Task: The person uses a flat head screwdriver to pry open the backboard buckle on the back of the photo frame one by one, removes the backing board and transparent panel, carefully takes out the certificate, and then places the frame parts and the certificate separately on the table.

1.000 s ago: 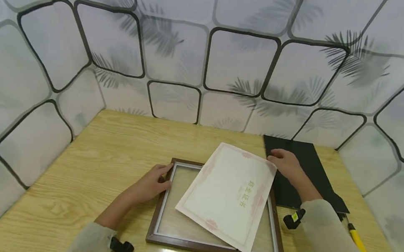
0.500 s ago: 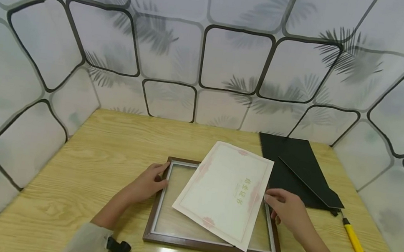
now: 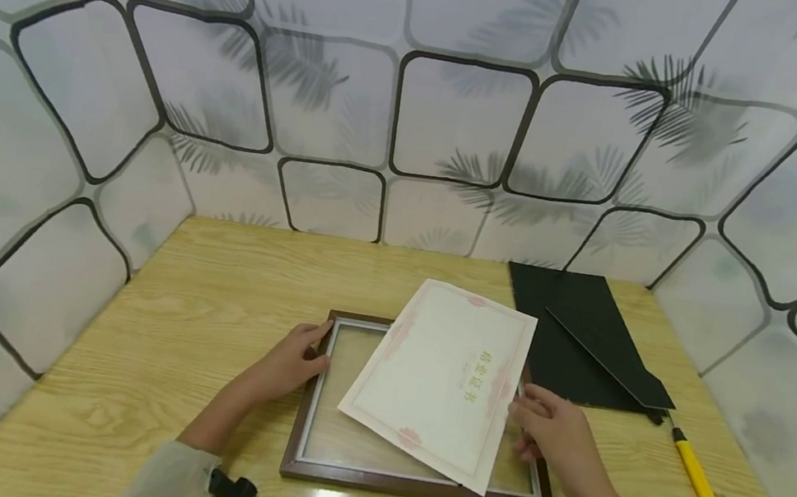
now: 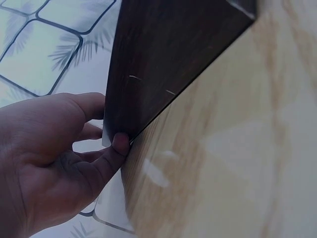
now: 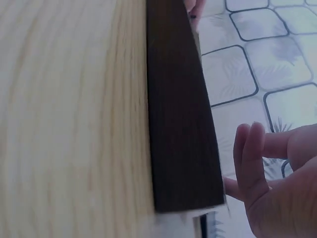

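Note:
A brown picture frame [image 3: 370, 481] with a pale inner rim lies flat on the wooden table. Tilted across it is a white certificate [image 3: 435, 377] with a pink border and gold characters, which overhangs the frame's back edge. My left hand [image 3: 289, 364] holds the frame's left side near the back corner; the left wrist view shows its fingertips on the frame's dark side [image 4: 163, 59]. On the other side my right hand [image 3: 555, 433] pinches the certificate's right edge above the frame. In the right wrist view that hand [image 5: 277, 183] has bent fingers beside the frame's side [image 5: 183, 109].
At the back right lies a black backing board [image 3: 571, 303] with a raised stand flap [image 3: 608, 361]. A screwdriver with a yellow handle [image 3: 694, 469] lies in front of it. A patterned curtain [image 3: 459, 123] closes off the table's back and sides.
My right hand has come from the certificate's far right corner, over the black board, toward me to its right edge. The left hand, frame and certificate stay nearly still; the view shifts slightly.

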The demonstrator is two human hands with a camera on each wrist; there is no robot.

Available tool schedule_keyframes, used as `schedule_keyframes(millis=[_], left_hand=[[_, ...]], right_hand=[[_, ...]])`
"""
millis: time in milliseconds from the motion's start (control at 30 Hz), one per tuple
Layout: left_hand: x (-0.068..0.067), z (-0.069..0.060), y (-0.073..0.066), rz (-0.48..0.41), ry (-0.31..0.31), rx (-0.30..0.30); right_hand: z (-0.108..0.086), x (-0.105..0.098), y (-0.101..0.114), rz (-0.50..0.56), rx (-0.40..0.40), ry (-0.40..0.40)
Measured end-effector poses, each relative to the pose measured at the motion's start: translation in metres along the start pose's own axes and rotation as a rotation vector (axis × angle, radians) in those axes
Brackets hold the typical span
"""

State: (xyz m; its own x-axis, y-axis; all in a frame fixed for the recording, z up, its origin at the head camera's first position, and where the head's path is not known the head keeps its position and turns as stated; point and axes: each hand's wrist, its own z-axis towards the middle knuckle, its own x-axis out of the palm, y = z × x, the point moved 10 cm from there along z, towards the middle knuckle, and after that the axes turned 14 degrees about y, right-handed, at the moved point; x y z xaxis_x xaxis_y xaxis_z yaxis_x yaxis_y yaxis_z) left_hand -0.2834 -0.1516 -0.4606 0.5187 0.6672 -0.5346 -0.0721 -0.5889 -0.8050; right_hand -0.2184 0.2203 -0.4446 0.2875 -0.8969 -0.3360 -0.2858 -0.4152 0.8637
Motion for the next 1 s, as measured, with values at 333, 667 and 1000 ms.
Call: schedule_keyframes(millis=[333, 667, 1000], left_hand=[[0.0, -0.001, 0.001, -0.005, -0.004, 0.001], [0.002, 0.001, 0.0, -0.004, -0.002, 0.002], [0.0, 0.0, 0.0, 0.019, -0.011, 0.003]], right_hand=[[0.012, 0.004, -0.004, 0.276, -0.012, 0.017], [0.01, 0.017, 0.004, 0.151, -0.031, -0.012], [0.01, 0.028, 0.0, 0.33, 0.007, 0.007]])
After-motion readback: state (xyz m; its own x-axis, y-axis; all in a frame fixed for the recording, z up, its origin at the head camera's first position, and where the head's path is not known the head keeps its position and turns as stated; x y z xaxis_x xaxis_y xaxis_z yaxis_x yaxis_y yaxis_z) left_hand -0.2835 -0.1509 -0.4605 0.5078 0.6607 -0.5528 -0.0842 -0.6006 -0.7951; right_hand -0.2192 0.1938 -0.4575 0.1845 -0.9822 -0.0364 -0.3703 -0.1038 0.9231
